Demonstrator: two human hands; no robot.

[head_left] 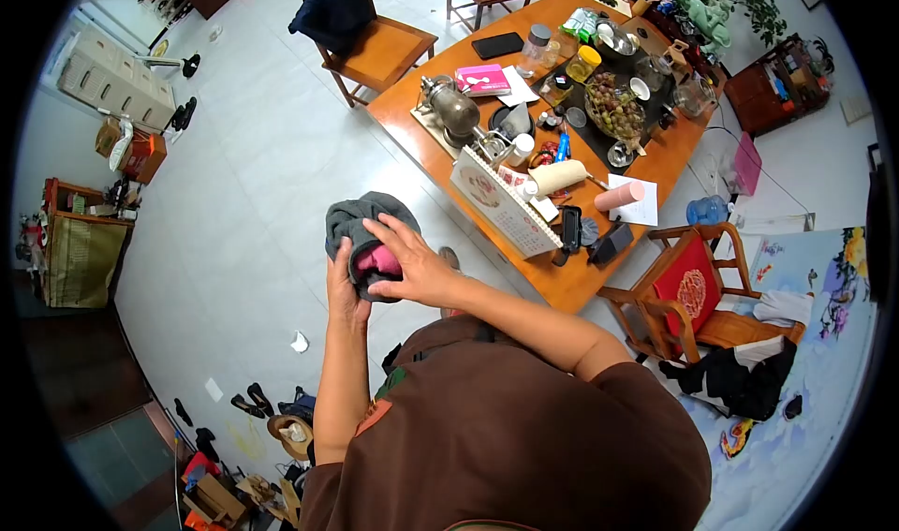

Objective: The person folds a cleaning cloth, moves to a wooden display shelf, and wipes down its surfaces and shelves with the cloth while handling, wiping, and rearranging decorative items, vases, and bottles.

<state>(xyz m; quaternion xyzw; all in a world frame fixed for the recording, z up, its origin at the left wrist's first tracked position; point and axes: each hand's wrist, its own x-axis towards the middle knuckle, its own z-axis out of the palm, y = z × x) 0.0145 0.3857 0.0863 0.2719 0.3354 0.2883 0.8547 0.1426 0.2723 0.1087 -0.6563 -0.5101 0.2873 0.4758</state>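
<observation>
On the pale tiled floor (243,194) stands a wooden counter (398,98), full of many objects. To the left of this counter, above the floor, we hold a grey cloth bundle (367,214) with pink fabric (378,261) inside. The fingers of our left hand (345,292) and right hand (419,271) are clamped on the bundle.

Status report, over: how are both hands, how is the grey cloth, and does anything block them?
Left hand and right hand holding. Grey cloth bundled between them, pink fabric showing inside. No obstruction visible; table ahead, to the right.
</observation>
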